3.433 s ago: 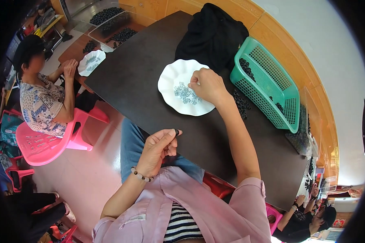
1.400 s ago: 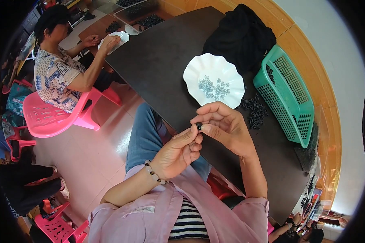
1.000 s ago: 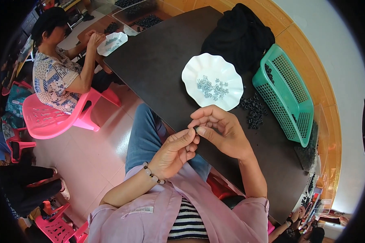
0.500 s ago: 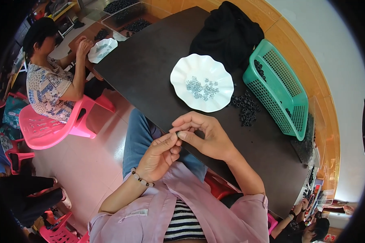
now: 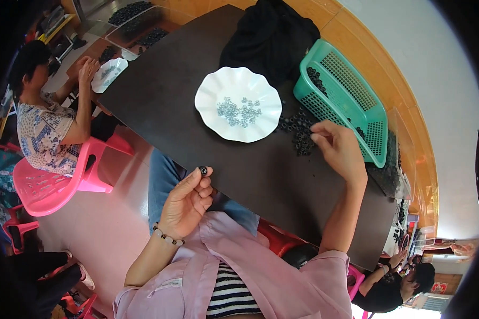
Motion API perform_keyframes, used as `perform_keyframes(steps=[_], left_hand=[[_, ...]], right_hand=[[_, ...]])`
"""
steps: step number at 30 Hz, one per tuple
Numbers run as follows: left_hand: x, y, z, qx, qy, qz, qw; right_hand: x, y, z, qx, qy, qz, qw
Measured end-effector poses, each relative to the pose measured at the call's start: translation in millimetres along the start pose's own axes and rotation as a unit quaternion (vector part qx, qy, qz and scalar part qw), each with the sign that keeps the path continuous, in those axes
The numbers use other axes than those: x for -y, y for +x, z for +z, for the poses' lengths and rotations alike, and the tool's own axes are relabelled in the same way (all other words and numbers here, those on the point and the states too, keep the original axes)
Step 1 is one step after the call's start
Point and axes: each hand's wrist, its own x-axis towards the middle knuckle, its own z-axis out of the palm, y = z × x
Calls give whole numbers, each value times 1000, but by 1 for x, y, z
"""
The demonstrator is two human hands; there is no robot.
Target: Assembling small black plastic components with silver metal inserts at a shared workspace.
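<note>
Black and small, a ring (image 5: 203,170) now sits pinched between the fingers (image 5: 196,182) of the left hand (image 5: 185,204), just off the tabletop (image 5: 159,101) edge. The right hand (image 5: 339,149) has left it and reached out, loosely curled fingers touching the loose black rings (image 5: 298,133) beside the white plate (image 5: 238,104). It grips nothing yet.

Dark brown table (image 5: 186,101), running diagonally across the frame. On it: white scalloped plate (image 5: 238,111) at centre, black cloth bundle (image 5: 271,37) above, green basket (image 5: 341,98) at right, loose black rings (image 5: 298,130) between plate and basket.
</note>
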Motion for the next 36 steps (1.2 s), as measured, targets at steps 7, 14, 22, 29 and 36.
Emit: perform_keyframes(steps=[7, 14, 22, 29, 36], left_hand=[[7, 6, 2, -11, 9, -12, 1000], [7, 7, 0, -15, 13, -10, 1000], [7, 6, 0, -16, 15, -9, 1000], [7, 8, -1, -13, 15, -17, 1000], [7, 4, 5, -10, 14, -16, 1000]], right_hand=[[-63, -38, -5, 41, -28, 114, 992], [-54, -29, 16, 28, 25, 99, 994], [-54, -24, 31, 2, -24, 84, 996], [-58, -22, 22, -21, 124, 70, 990], [-20, -12, 9, -21, 385, 37, 922]])
